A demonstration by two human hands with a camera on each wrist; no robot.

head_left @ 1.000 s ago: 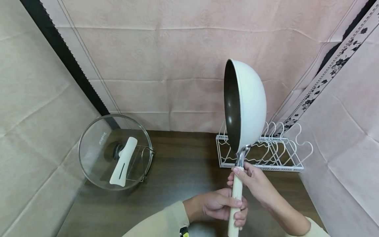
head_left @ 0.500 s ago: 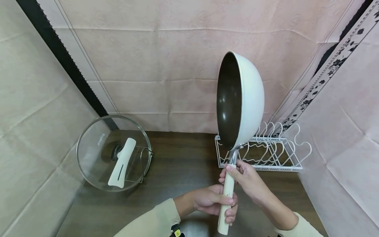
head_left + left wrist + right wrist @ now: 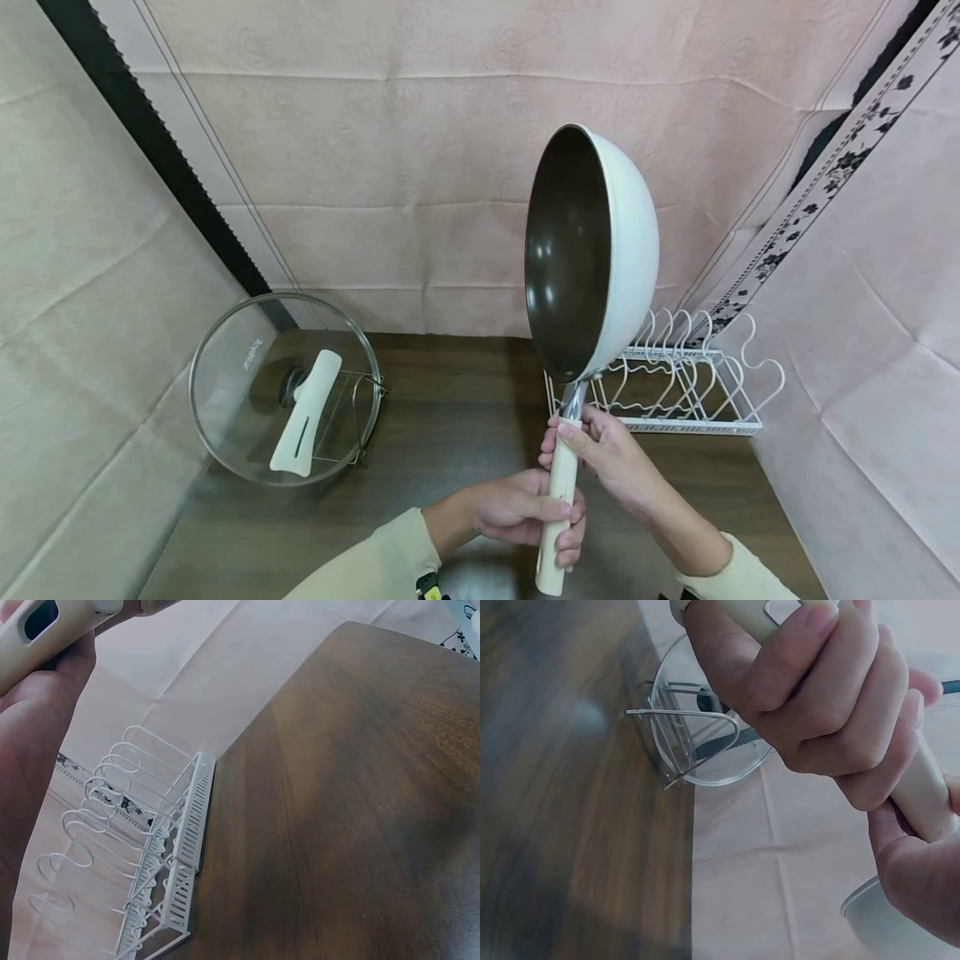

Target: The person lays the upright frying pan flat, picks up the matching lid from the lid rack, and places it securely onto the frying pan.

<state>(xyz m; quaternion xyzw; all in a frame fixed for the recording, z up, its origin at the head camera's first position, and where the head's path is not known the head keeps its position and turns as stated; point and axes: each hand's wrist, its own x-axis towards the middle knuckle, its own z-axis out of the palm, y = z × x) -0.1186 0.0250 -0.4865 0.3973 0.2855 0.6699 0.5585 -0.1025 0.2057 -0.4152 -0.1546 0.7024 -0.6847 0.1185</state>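
Observation:
A deep frying pan [image 3: 637, 242], white outside and dark inside, is held up on its edge above the table, its opening facing left. My left hand [image 3: 521, 510] grips the lower part of its cream handle [image 3: 561, 479]; in the right wrist view the left hand's fingers [image 3: 832, 712] curl round that handle. Higher up, close to the metal neck, my right hand [image 3: 603, 454] holds the same handle with thumb and fingers. In the left wrist view, part of the left hand [image 3: 37, 735] shows under the handle [image 3: 64, 622].
Behind and below the pan stands a white wire dish rack [image 3: 690, 425], partly hidden by it. On the left, a glass lid [image 3: 247, 417] with a white handle leans in a metal wire stand [image 3: 720, 716]. Cloth-covered walls border the brown wooden table [image 3: 435, 400].
Both hands have carried the pan to the left and slightly up. It has turned a little, so more of the dark inside shows. Lid and rack have stayed put.

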